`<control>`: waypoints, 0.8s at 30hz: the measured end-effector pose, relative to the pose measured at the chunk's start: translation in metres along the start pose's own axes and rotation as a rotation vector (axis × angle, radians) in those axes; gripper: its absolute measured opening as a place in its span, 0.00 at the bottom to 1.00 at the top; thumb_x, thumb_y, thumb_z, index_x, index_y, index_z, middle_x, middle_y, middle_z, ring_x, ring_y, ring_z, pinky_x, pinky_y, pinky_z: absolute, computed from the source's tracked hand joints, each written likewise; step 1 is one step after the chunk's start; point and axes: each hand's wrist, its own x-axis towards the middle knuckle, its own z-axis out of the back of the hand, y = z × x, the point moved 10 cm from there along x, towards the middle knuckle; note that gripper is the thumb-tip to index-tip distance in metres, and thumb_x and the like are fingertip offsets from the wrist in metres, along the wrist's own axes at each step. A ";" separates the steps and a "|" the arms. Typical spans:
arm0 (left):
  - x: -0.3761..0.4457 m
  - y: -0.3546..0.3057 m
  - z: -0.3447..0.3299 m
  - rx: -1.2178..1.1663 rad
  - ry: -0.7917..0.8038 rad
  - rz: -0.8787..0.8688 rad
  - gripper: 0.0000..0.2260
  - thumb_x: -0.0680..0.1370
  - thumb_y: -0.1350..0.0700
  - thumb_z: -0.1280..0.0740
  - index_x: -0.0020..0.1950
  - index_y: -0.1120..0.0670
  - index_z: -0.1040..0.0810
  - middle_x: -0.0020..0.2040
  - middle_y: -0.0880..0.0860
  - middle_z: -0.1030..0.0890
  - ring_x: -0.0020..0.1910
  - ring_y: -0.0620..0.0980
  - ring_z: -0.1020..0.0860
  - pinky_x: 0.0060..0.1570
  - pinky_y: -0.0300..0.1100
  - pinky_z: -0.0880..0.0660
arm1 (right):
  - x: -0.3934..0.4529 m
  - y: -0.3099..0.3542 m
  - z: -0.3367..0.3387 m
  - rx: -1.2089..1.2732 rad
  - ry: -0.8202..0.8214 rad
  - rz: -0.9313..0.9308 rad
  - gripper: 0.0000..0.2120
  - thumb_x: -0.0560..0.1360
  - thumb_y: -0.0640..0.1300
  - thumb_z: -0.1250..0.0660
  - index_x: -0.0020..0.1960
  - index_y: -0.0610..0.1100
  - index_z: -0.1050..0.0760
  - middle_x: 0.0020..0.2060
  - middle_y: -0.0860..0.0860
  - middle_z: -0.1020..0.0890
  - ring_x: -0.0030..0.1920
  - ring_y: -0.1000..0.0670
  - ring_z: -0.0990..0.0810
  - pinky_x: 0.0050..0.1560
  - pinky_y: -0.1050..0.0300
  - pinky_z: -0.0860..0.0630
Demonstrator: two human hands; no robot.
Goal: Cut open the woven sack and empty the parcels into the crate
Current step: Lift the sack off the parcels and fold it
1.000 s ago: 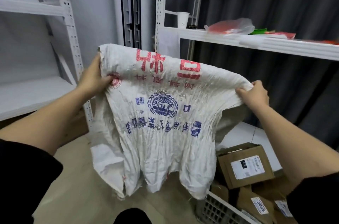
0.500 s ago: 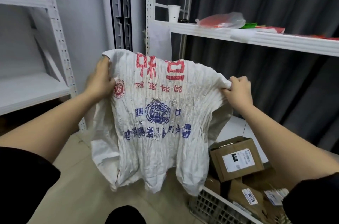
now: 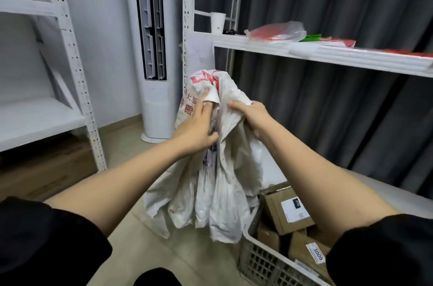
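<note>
— Head camera first: where was the woven sack (image 3: 218,175) when you looked?

— Up in the air, gathered lengthwise between both hands, limp and looking empty. Its long axis ran top to bottom, the bunched top at the hands and the loose end dangling just left of the crate (image 3: 260,260), clear of the floor as far as I could tell.

— And the hands?

— The left hand (image 3: 196,128) lay against the near face of the folds, fingers fairly straight, the thumb seemingly pinching cloth below; I couldn't say for certain that it gripped. The right hand (image 3: 251,117) was clenched round a fistful of fabric at the same height. The two were close together, the sack squeezed between them.

— The parcels (image 3: 288,210)?

— Brown boxes already lying in the crate, below and to the right of the sack's hem.

— So what came next, you'd guess?

— Setting the sack aside, I'd judge. It hung straight down from the hands, and the right hand was nearer the crate, the left nearer the bare floor.
</note>
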 end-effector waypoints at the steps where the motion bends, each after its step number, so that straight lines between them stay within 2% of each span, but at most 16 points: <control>1: 0.000 -0.006 -0.001 -0.024 0.001 -0.017 0.36 0.73 0.54 0.34 0.76 0.55 0.49 0.78 0.52 0.56 0.56 0.63 0.24 0.44 0.45 0.31 | -0.004 -0.001 -0.009 0.083 0.044 0.003 0.09 0.72 0.42 0.28 0.48 0.39 0.23 0.48 0.39 0.18 0.42 0.47 0.18 0.46 0.54 0.20; 4: 0.004 -0.015 -0.001 -0.130 0.007 -0.013 0.37 0.73 0.56 0.34 0.77 0.52 0.51 0.77 0.53 0.54 0.61 0.62 0.27 0.47 0.44 0.31 | -0.011 -0.002 -0.025 0.373 0.111 0.020 0.14 0.77 0.43 0.33 0.58 0.36 0.23 0.50 0.40 0.17 0.41 0.50 0.16 0.39 0.61 0.19; 7: 0.010 -0.017 0.000 -0.294 0.003 0.032 0.35 0.73 0.58 0.35 0.76 0.51 0.50 0.73 0.54 0.50 0.63 0.62 0.29 0.60 0.49 0.29 | -0.019 -0.004 -0.038 0.537 0.178 -0.008 0.18 0.80 0.45 0.40 0.66 0.37 0.29 0.55 0.41 0.19 0.46 0.50 0.16 0.42 0.61 0.19; 9: 0.014 -0.020 0.005 -0.391 -0.035 0.058 0.33 0.73 0.59 0.35 0.74 0.53 0.47 0.71 0.55 0.47 0.64 0.61 0.29 0.65 0.50 0.31 | -0.024 -0.003 -0.047 0.531 0.231 -0.005 0.17 0.81 0.44 0.42 0.68 0.40 0.32 0.55 0.44 0.19 0.48 0.52 0.17 0.44 0.61 0.19; 11: 0.016 -0.025 0.008 -0.458 -0.042 0.081 0.33 0.74 0.61 0.35 0.75 0.56 0.47 0.72 0.56 0.48 0.68 0.58 0.33 0.66 0.41 0.34 | -0.023 -0.003 -0.050 0.437 0.233 0.027 0.18 0.79 0.46 0.39 0.68 0.44 0.36 0.55 0.48 0.20 0.49 0.54 0.17 0.45 0.60 0.21; 14: 0.012 -0.046 0.003 -0.594 0.064 -0.017 0.34 0.74 0.66 0.38 0.77 0.58 0.48 0.75 0.54 0.48 0.73 0.49 0.40 0.58 0.22 0.39 | -0.019 -0.003 -0.039 0.459 0.160 0.048 0.23 0.77 0.49 0.35 0.68 0.45 0.38 0.56 0.48 0.20 0.50 0.54 0.17 0.47 0.58 0.21; 16: 0.006 -0.058 0.001 -0.662 0.139 -0.104 0.33 0.74 0.67 0.39 0.77 0.57 0.46 0.76 0.50 0.48 0.70 0.42 0.38 0.56 0.17 0.39 | -0.013 -0.004 -0.026 0.522 0.075 0.057 0.23 0.75 0.49 0.33 0.66 0.43 0.36 0.57 0.44 0.20 0.52 0.49 0.17 0.51 0.51 0.20; 18: 0.002 -0.060 0.003 -0.697 0.189 -0.140 0.27 0.75 0.68 0.39 0.74 0.59 0.38 0.74 0.46 0.44 0.65 0.38 0.38 0.56 0.18 0.38 | -0.009 -0.004 -0.014 0.481 0.008 0.077 0.21 0.75 0.47 0.33 0.64 0.41 0.35 0.55 0.41 0.21 0.49 0.45 0.17 0.49 0.47 0.20; 21: 0.001 -0.056 0.006 -0.644 0.235 -0.190 0.19 0.77 0.69 0.40 0.66 0.57 0.25 0.74 0.46 0.37 0.69 0.36 0.39 0.65 0.26 0.40 | -0.004 -0.005 0.005 0.346 -0.079 0.093 0.15 0.77 0.46 0.37 0.61 0.41 0.29 0.51 0.38 0.19 0.48 0.41 0.17 0.45 0.47 0.19; 24: 0.000 -0.059 0.002 -0.526 0.293 -0.227 0.23 0.76 0.68 0.41 0.70 0.53 0.28 0.76 0.48 0.40 0.75 0.41 0.43 0.72 0.34 0.45 | -0.005 0.002 0.008 0.297 -0.042 0.105 0.12 0.75 0.47 0.37 0.55 0.42 0.23 0.51 0.37 0.18 0.52 0.37 0.18 0.51 0.41 0.20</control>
